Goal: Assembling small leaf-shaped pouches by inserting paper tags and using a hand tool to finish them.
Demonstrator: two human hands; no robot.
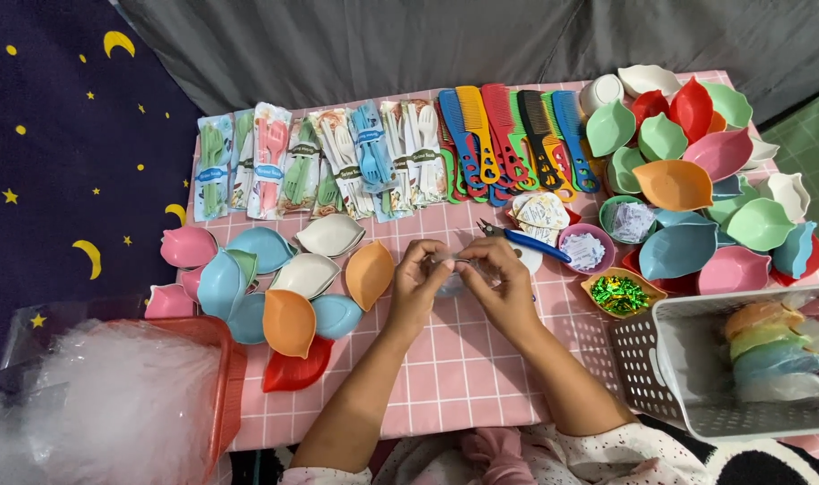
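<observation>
1. Many things are crowding the counter around the two hands. On the left side, leaf-shaped plastic dishes in pink, blue, white, orange and red are lying in a loose group.
2. Behind them, packs of plastic cutlery are lying in a row, and next to these a fan of coloured combs.
3. On the right, a bigger heap of leaf-shaped bowls is sitting, and in front of it a white perforated basket is holding wrapped coloured dishes.
4. Blue-handled pliers are lying just behind the hands, near a small purple bowl of paper slips and an orange dish of green bits.
5. The left hand and the right hand are meeting over the middle of the counter. Both grips are narrow, the fingertips pinching a small thin piece between them; I cannot tell what it is.
6. The counter is wearing a pink checked cloth. A dark blue fabric with yellow moons and stars is lying at the left, a grey cloth behind.
</observation>
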